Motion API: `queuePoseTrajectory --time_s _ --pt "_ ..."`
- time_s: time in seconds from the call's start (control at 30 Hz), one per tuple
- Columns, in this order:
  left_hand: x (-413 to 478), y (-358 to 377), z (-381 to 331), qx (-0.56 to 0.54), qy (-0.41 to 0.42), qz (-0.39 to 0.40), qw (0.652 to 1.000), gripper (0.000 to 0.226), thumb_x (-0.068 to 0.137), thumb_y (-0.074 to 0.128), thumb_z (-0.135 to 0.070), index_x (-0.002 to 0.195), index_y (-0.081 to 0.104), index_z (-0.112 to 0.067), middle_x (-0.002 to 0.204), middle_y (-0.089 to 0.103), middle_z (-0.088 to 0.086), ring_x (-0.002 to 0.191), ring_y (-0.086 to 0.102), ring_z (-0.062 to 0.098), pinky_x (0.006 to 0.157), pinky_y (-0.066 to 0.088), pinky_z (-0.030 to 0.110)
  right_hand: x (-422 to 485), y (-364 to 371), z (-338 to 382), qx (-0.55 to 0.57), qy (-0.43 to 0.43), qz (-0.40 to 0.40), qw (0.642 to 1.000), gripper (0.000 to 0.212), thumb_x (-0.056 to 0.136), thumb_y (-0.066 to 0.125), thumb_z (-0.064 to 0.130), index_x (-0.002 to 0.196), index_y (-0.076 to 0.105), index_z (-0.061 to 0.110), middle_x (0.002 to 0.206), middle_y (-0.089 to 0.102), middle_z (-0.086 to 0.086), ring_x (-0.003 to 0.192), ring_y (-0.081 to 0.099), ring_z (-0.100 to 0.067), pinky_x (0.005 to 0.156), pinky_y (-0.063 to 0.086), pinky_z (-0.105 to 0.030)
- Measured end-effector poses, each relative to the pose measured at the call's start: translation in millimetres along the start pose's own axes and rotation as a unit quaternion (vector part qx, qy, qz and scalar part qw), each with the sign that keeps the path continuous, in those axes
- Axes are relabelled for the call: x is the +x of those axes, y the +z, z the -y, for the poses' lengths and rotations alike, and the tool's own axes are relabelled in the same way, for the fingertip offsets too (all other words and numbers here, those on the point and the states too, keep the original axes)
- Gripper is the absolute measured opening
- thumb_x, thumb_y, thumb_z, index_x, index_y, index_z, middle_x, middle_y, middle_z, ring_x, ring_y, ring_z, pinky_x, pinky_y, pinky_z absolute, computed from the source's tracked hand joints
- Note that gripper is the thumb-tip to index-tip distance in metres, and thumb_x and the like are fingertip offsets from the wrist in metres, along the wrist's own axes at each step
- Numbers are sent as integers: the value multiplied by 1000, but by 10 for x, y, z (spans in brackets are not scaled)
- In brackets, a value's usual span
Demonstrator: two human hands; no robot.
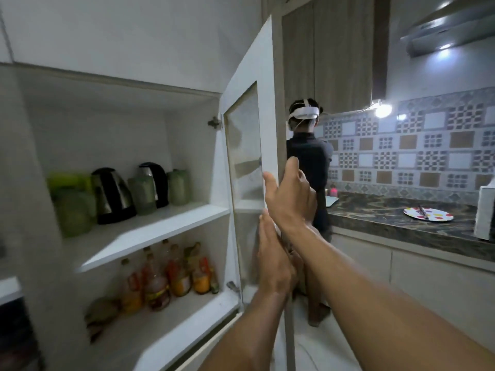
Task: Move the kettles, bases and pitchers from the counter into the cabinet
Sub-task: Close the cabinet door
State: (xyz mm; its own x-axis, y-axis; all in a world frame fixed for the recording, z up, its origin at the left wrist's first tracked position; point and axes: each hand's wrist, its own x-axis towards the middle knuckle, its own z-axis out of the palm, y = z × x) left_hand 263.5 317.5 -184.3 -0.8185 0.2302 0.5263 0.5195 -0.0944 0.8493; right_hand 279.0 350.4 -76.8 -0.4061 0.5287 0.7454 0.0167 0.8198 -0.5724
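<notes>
The white cabinet's glass-paned door (245, 145) stands open, edge-on in front of me. My right hand (290, 194) grips the door's outer edge, thumb on the near face and fingers wrapped behind. My left hand (273, 255) lies just below it, fingers together against the same edge. On the cabinet's upper shelf (150, 231) stand a steel kettle with a black handle (112, 195), a second black kettle (155, 183) further back, and several green pitchers (72, 204) (143, 192) (177, 186).
The lower shelf holds several bottles (171, 274). Behind the door another person (310, 167) stands facing a dark marbled counter (396, 223) bearing a spotted plate (428, 214) and a white appliance (484, 212). Wood-fronted wall cabinets hang above.
</notes>
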Motion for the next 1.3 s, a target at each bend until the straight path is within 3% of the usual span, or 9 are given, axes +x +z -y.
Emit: queuePoseTrajectory --time_s 0.13,0.23,0.3,0.5,0.63,0.83,1.0,1.2,1.3 --pt "-91 -882 -16 128 -30 -51 990 53 93 57 0 142 46 -17 129 63 7 112 62 22 90 51 25 -368 350 706 -9 -44 55 998 32 98 50 37 119 41 14 108 63 -13 93 64 -35 69 48 -38" --pt "-58 -1397 -53 147 -101 -113 977 23 98 51 -11 112 64 -23 104 69 2 93 63 20 69 43 14 -524 600 1152 14 -58 118 991 34 98 49 32 123 41 12 113 61 -14 92 59 -33 72 38 -36" --pt "-7 -1708 -58 149 -151 -165 963 27 100 44 -23 87 68 -23 85 70 2 83 66 26 70 52 28 -578 794 1396 23 -67 162 984 35 96 50 32 122 41 12 114 59 -14 90 54 -30 72 37 -37" --pt "208 -2423 -1 273 -201 -157 928 41 91 57 -3 129 44 -12 119 64 11 109 64 29 90 55 38 -489 1309 1824 47 -113 281 952 71 85 61 59 133 41 11 134 43 -18 115 54 -38 93 49 -45" --pt "427 -2777 238 253 -199 -192 927 36 90 58 -6 122 44 -12 111 64 9 105 64 29 79 53 36 -454 1740 2017 88 -121 319 936 75 81 64 61 133 39 12 136 43 -21 115 54 -40 91 49 -44" --pt "770 -3297 605 247 -179 -239 922 34 91 60 -5 123 48 -8 114 65 11 105 62 27 88 53 37 -495 2256 2263 104 -152 314 931 72 85 61 59 133 32 14 143 29 -26 123 43 -46 92 46 -44" --pt "990 -3515 852 225 -138 -301 916 26 88 68 -6 107 52 -8 98 63 7 85 60 14 60 47 19 -526 2609 2349 135 -171 306 927 63 87 60 56 128 30 18 141 25 -24 120 37 -41 92 45 -43" --pt "1146 -3592 919 258 -167 -338 890 41 83 75 -8 117 52 -11 110 65 9 99 65 18 69 53 24 -461 2879 2376 169 -192 321 912 61 86 62 54 127 29 21 141 20 -24 121 32 -41 90 47 -44" --pt "1194 -3588 891 283 -187 -361 869 39 84 73 -9 117 50 -8 108 64 10 87 61 13 61 48 19 -397 2966 2381 181 -203 328 905 65 83 67 55 127 32 22 139 22 -22 120 32 -40 92 50 -46"
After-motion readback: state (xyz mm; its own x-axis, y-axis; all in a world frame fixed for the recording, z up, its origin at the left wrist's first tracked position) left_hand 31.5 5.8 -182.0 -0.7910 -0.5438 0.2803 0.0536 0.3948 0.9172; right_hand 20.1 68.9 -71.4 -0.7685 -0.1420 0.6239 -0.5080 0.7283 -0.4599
